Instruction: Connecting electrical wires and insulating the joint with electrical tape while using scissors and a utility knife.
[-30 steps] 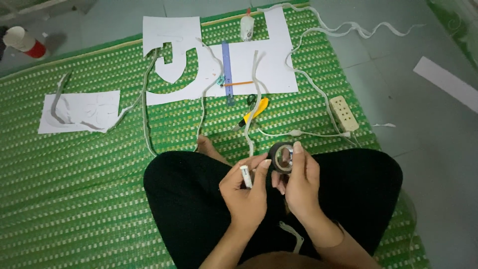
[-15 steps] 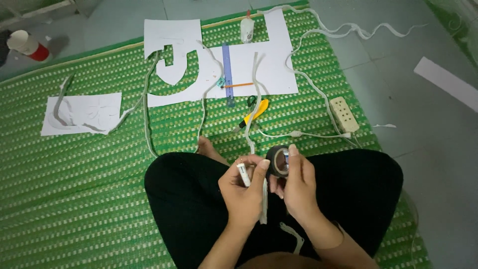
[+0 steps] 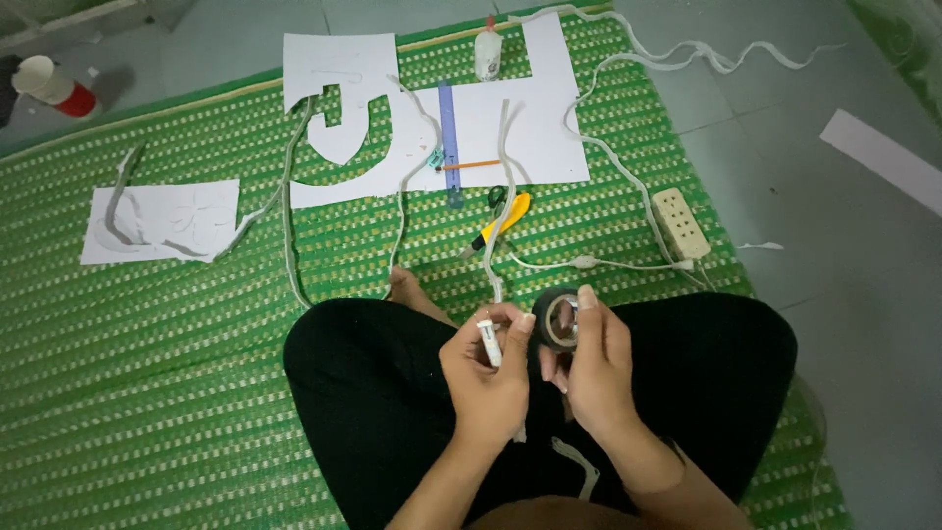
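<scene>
I sit cross-legged in black trousers on a green woven mat [image 3: 177,373]. My right hand [image 3: 589,368] grips a roll of black tape [image 3: 557,319], held upright above my lap. Beside it, my left hand [image 3: 486,378] pinches the end of a thin white strip [image 3: 488,342], with the fingertips touching the roll's edge. The white strip runs up from my hands across the mat toward the white paper.
A cut white paper sheet [image 3: 535,137] lies ahead with a blue ruler [image 3: 449,142], an orange pencil [image 3: 469,165] and a glue bottle [image 3: 488,54]. Yellow-handled scissors [image 3: 502,218], a white power strip [image 3: 680,224], a smaller paper [image 3: 162,221] and a red-and-white cup [image 3: 57,86] lie around.
Both hands stay over my lap with the tape roll and strip. The left fingers have shifted slightly closer against the roll.
</scene>
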